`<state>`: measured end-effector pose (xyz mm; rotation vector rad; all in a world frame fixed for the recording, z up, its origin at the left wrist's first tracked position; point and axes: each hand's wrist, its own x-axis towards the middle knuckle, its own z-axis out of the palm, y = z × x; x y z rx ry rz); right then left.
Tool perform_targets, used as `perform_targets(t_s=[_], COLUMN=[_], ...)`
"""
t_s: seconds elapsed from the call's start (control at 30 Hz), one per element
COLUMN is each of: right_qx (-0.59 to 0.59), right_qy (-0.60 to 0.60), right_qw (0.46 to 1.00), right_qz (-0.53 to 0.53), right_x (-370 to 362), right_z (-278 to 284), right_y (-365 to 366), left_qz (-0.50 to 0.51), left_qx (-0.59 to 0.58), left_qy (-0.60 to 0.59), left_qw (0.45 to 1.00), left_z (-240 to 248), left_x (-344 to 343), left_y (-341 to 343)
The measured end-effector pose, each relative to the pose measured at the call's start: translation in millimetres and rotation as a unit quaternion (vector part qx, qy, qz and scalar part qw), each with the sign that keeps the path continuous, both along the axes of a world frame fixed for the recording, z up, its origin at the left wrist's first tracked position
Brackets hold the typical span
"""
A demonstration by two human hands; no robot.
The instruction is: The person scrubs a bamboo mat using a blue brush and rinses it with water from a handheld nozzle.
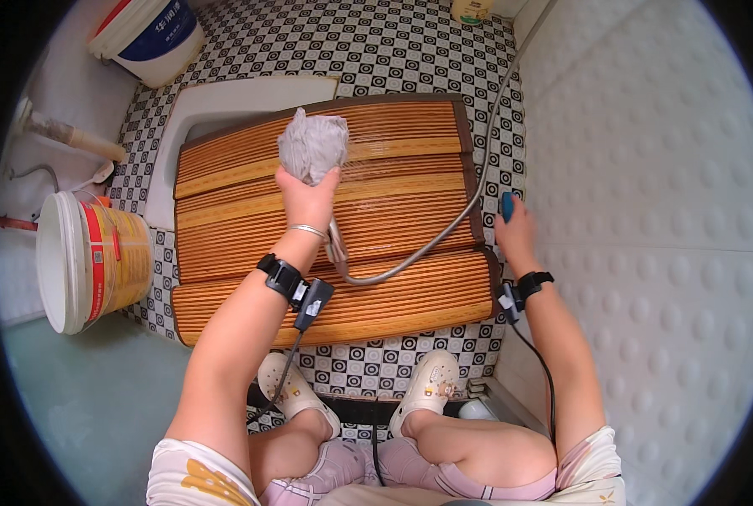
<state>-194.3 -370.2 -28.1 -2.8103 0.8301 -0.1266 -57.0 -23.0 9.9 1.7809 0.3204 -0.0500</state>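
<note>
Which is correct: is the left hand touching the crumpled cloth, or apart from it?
Touching: the head view shows the left hand closed around the lower end of the crumpled cloth.

The left hand (306, 201) grips a grey cloth (313, 145) at twelve o'clock on the striped mat (402, 202), while a metal hose (368, 280) curves from beside its wrist toward one o'clock. The right hand (520, 234), off the mat's three o'clock edge, holds a blue object (507, 205). Around the mat are a yellow bucket (125, 253) at nine and pale clogs (430, 379) at six.
</note>
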Motion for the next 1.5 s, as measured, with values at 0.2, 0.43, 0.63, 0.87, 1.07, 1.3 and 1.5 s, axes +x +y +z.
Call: perform_targets(t_s=[0.2,0.43,0.63,0.87,1.07,1.3,1.5], right_qx=[0.187,0.150,0.300,0.311,0.213,0.304,0.261], right_qy=[0.086,-0.036,-0.023,0.032,-0.012,-0.031,0.047], right_qw=[0.978,0.987,0.953,0.897,0.975,0.948,0.912], right_qz=[-0.047,0.047,0.039,0.314,0.056,0.083,0.314], right_x=[-24.7,77.2,174.3,210.6,212.9,259.5,256.7], right_z=[-30.8,-20.5,-32.1,-51.4,-50.7,-49.2,-56.9], right_y=[-15.7,30.9,159.4,276.2,105.5,209.8,267.0], left_qz=[-0.035,-0.031,0.029,0.042,0.000,-0.032,-0.048], left_qx=[0.049,0.024,0.004,0.016,-0.014,-0.021,-0.031], left_qy=[-0.084,-0.048,-0.046,-0.067,-0.093,-0.132,-0.085], left_qw=[0.995,0.998,0.999,0.997,0.996,0.991,0.995], left_z=[21.3,16.5,23.8,13.3,20.0,33.4,31.4], left_x=[14.7,11.7,20.9,45.0,68.0,87.8,94.1], left_y=[23.0,54.2,81.5,98.9,86.6,72.2,67.6])
